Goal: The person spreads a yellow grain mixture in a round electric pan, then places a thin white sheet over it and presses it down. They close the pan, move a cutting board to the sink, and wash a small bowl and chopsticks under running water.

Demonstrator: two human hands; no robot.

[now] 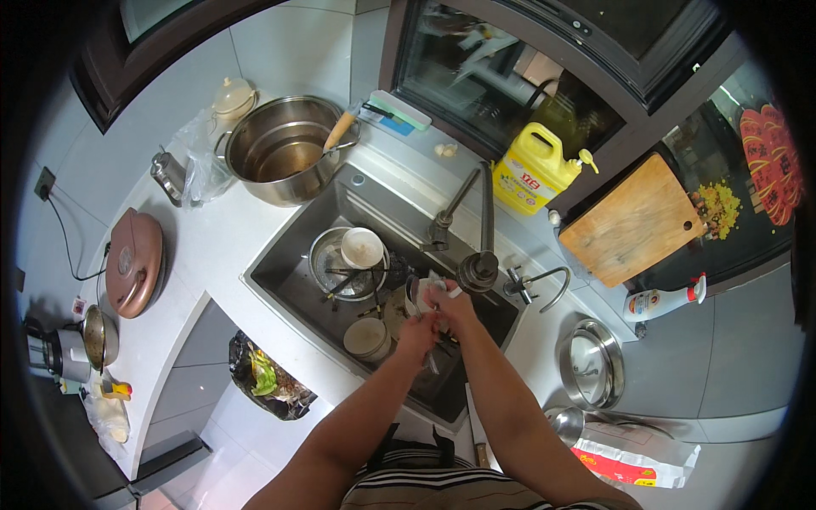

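Note:
My left hand (pixel 419 338) and my right hand (pixel 454 302) are close together over the dark sink (pixel 287 306), below the black faucet (pixel 478 271). The left fingers are closed on a thin metal utensil, seemingly a spoon (pixel 417 307). A whitish cloth or wad is at the right hand's fingers, beside a white bowl partly hidden by the hands. To their left, a steel basin (pixel 317 268) holds a white bowl (pixel 362 248), with dark chopsticks (pixel 344 285) lying across its edge. Another bowl (pixel 366 339) stands lower in the sink.
A large steel pot (pixel 284 191) stands on the counter at upper left. A yellow detergent jug (pixel 532 172) and a wooden cutting board (pixel 631 220) are behind the sink. Steel bowls (pixel 590 363) lie at right. A knife (pixel 475 421) rests near the front edge; a waste bin (pixel 271 382) stands below left.

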